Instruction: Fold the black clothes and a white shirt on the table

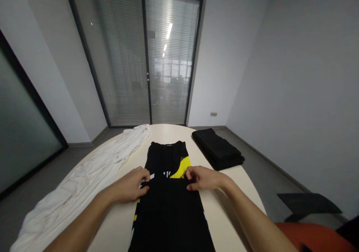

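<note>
A black sports shirt (171, 214) with yellow and white print lies lengthwise on the round table, narrowed to a long strip. Across its middle runs a straight fold edge, beyond which a yellow patch and part of a white print show. At the left end of that edge, my left hand (133, 184) pinches the cloth between thumb and curled fingers. My right hand (203, 178) grips the opposite end in the same way, beside the yellow patch. The near end of the shirt runs out of the bottom of the view.
Along the left of the cream table (165, 130) stretches a crumpled white garment (92, 177). A stack of folded black cloth (217, 147) rests near the right edge. An orange chair seat (314, 237) stands at lower right; glass panels with blinds (123, 57) are beyond.
</note>
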Tool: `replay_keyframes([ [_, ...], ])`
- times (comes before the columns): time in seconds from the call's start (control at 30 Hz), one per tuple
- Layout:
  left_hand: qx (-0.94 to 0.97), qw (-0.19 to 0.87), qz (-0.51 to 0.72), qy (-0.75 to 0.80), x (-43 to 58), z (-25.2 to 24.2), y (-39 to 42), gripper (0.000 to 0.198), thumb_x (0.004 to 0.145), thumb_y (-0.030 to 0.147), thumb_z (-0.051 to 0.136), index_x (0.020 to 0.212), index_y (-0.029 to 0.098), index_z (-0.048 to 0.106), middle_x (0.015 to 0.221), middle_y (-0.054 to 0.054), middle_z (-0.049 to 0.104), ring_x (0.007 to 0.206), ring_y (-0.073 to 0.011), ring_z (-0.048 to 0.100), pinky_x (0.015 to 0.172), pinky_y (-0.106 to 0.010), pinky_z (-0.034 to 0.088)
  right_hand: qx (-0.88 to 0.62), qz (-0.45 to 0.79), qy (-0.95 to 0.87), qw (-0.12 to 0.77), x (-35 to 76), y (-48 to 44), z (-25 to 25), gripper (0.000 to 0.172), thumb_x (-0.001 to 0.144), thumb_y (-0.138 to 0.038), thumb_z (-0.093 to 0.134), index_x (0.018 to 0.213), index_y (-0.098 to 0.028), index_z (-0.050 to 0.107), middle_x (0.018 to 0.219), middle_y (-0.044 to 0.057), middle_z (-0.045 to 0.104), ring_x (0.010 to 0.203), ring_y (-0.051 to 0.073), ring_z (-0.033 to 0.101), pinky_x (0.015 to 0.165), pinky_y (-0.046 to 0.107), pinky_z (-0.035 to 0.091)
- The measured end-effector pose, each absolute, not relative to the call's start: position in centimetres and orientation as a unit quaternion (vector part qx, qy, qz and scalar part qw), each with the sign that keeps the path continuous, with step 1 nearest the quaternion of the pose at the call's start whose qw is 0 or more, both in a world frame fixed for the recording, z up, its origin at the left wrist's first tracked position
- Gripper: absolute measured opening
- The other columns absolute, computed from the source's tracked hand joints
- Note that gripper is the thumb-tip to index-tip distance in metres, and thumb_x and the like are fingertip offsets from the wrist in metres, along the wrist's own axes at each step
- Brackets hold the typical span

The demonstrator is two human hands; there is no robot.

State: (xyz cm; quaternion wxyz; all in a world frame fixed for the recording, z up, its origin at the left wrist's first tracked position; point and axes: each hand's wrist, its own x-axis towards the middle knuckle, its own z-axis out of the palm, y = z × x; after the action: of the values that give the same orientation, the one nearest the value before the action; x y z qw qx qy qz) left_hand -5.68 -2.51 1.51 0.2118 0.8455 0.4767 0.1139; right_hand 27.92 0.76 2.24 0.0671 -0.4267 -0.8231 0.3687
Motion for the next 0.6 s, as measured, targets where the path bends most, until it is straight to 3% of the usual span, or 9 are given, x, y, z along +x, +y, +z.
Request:
replay_keyframes([
  [0.07, 0.831, 0.264, 0.112, 0.477, -5.9, 1.5, -2.5, 0.010, 0.077, 0.026, 0.056, 0.084, 0.021, 0.051, 0.083, 0.000, 0.055, 0.073, -0.0172, 0.051, 0.067, -0.027, 0.038, -0.414, 0.392, -0.818, 0.080, 27.9, 0.8, 2.3, 0.041, 0.071, -0.031, 0.078, 0.107, -0.019, 0.063, 0.092, 0.000, 0.060, 0.072, 0.012, 0.053, 0.063, 0.022, 0.041],
  [0.13, 0.810, 0.334, 0.123, 0.466, -5.9, 1.7, -2.5, 0.012, 0.078, 0.027, 0.055, 0.084, 0.022, 0.046, 0.074, 0.004, 0.047, 0.065, -0.0142, 0.046, 0.060, -0.025, 0.034, -0.390, 0.432, -0.810, 0.076, 28.0, 0.8, 2.5, 0.039, 0.076, -0.032, 0.074, 0.111, -0.018, 0.064, 0.095, 0.001, 0.061, 0.075, 0.012, 0.054, 0.066, 0.023, 0.042],
  [0.23, 0.779, 0.415, 0.157, 0.442, -5.9, 2.3, -2.6, 0.020, 0.076, 0.029, 0.059, 0.084, 0.023, 0.043, 0.069, 0.007, 0.038, 0.061, -0.0115, 0.038, 0.058, -0.023, 0.031, -0.345, 0.483, -0.803, 0.060, 28.0, 0.7, 3.0, 0.024, 0.082, -0.036, 0.069, 0.094, -0.016, 0.067, 0.084, -0.001, 0.061, 0.072, 0.012, 0.053, 0.066, 0.023, 0.041],
  [0.3, 0.764, 0.451, 0.159, 0.433, -6.0, 2.8, -2.7, 0.027, 0.074, 0.031, 0.065, 0.087, 0.022, 0.043, 0.070, 0.008, 0.037, 0.061, -0.0103, 0.036, 0.057, -0.022, 0.029, -0.331, 0.500, -0.798, 0.061, 28.1, 0.7, 3.1, 0.022, 0.082, -0.037, 0.069, 0.085, -0.016, 0.065, 0.079, -0.002, 0.059, 0.069, 0.011, 0.052, 0.065, 0.023, 0.040],
  [0.4, 0.739, 0.500, 0.123, 0.435, -6.3, 3.0, -2.8, 0.035, 0.073, 0.033, 0.070, 0.094, 0.023, 0.045, 0.066, 0.010, 0.037, 0.056, -0.0091, 0.033, 0.054, -0.022, 0.026, -0.322, 0.522, -0.786, 0.078, 28.1, 0.8, 2.8, 0.024, 0.081, -0.037, 0.072, 0.089, -0.016, 0.063, 0.084, -0.001, 0.060, 0.073, 0.012, 0.053, 0.067, 0.023, 0.041],
  [0.5, 0.719, 0.533, 0.150, 0.420, -6.6, 2.6, -2.5, 0.036, 0.074, 0.033, 0.071, 0.099, 0.023, 0.048, 0.066, 0.010, 0.039, 0.056, -0.0089, 0.036, 0.055, -0.021, 0.029, -0.320, 0.538, -0.774, 0.096, 28.2, 0.9, 2.3, 0.030, 0.080, -0.039, 0.073, 0.096, -0.017, 0.061, 0.088, 0.000, 0.060, 0.076, 0.013, 0.054, 0.068, 0.024, 0.042],
  [0.6, 0.704, 0.533, 0.247, 0.398, -6.5, 2.1, -2.0, 0.037, 0.075, 0.033, 0.074, 0.104, 0.022, 0.054, 0.077, 0.005, 0.053, 0.066, -0.0114, 0.050, 0.061, -0.023, 0.038, -0.322, 0.516, -0.778, 0.157, 28.3, 1.0, 2.4, 0.031, 0.081, -0.042, 0.074, 0.096, -0.018, 0.059, 0.088, -0.001, 0.058, 0.075, 0.013, 0.052, 0.069, 0.025, 0.042],
])
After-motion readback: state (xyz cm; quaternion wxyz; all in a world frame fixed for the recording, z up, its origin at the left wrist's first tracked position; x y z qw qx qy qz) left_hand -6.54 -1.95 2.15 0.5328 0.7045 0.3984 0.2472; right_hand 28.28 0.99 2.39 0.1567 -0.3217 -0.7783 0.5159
